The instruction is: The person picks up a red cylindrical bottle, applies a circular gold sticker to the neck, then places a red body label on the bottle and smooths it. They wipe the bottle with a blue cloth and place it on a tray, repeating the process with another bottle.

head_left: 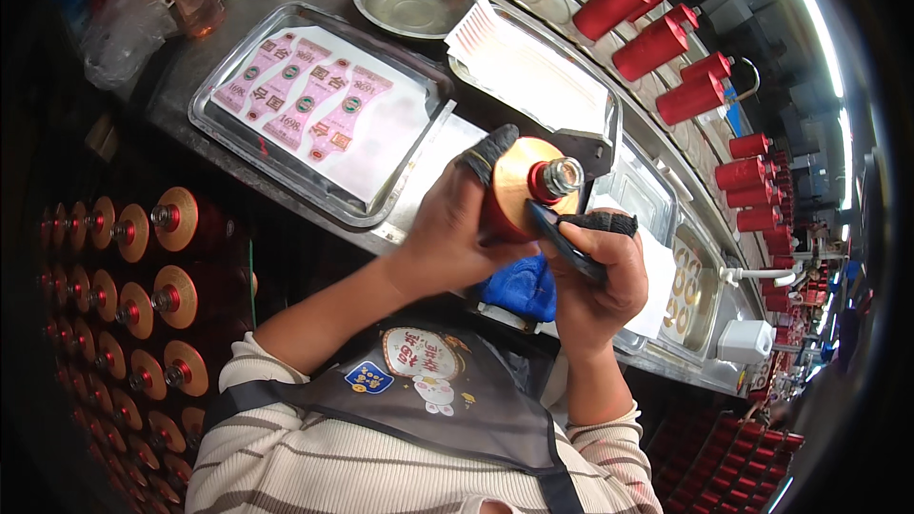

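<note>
My left hand (443, 233) is wrapped round a red bottle (511, 179) with a gold shoulder and a clear glass neck, its mouth tilted up toward me. In my right hand (609, 276) is a slim dark tool (569, 249), its tip against the gold shoulder beside the neck; its exact kind is not clear. Black coverings sit on some fingers of both hands. Below the bottle lies a bunched blue cloth (522, 287). Left of my hands, a metal tray (202, 107) holds a white sheet of pink labels (305, 100).
Behind the tray stands a metal basin (411, 2); a stack of printed paper (533, 62) lies right of it. Red bottles (651, 48) line a conveyor at the far right. A tray with gold rings (684, 297) and a white jug (745, 341) are right. Stacked bottles (177, 219) fill the left.
</note>
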`<state>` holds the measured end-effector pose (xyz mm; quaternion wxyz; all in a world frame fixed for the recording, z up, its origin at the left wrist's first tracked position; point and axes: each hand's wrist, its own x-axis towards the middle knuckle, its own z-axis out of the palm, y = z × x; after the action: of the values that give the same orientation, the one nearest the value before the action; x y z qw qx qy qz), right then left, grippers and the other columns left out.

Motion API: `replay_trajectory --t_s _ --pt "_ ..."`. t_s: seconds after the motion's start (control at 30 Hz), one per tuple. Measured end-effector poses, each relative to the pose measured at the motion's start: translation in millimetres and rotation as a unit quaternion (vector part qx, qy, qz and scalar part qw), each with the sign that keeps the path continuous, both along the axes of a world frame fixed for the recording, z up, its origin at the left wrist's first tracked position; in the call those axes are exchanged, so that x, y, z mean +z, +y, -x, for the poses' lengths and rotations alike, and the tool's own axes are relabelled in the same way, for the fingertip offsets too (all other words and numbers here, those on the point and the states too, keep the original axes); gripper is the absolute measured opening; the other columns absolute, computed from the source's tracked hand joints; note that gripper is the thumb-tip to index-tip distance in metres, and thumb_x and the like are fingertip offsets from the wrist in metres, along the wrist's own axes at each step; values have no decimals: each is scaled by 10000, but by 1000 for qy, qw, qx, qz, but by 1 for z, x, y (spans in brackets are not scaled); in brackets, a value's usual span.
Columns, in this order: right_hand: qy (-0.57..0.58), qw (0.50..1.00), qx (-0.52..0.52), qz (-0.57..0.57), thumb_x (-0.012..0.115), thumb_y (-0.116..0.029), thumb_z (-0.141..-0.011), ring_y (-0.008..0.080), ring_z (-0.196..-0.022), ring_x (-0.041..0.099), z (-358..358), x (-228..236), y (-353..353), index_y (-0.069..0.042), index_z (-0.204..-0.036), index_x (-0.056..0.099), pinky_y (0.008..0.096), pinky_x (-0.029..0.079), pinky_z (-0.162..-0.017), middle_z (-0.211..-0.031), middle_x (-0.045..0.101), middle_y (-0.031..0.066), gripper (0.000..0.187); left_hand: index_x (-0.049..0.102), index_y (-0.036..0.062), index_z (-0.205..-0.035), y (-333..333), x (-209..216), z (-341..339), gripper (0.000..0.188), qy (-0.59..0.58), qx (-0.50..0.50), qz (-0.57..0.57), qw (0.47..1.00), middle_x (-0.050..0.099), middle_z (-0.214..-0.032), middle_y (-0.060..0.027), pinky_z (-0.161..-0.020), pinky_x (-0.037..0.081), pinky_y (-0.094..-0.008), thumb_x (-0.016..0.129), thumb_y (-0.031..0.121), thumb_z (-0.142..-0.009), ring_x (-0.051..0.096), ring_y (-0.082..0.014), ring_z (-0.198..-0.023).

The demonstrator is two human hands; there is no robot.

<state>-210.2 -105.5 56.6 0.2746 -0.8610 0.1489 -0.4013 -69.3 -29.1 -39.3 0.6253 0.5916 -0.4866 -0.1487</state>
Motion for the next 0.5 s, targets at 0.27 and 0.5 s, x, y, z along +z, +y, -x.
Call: replay_trajectory --t_s 0.27,0.5 --pt "-5 1000 -5 -1 814 97 -680 210 -827 615 0 1 0 -26 -957 728 311 480 -752 -874 669 71 315 331 -3 -1489 -6 -20 7 1008 -35 45 6 998 447 -1427 -245 -1062 431 -500 892 330 -721 491 -429 -1268" --pt "5 1000 -25 6 862 39 -726 176 -827 613 2 -1 0 -27 -942 721 306 472 -788 -893 687 53 266 393 13 -1478 -5 -23 11 933 -38 51 74 995 388 -1497 -267 -1100 417 -484 870 395 -773 455 -442 -1349"
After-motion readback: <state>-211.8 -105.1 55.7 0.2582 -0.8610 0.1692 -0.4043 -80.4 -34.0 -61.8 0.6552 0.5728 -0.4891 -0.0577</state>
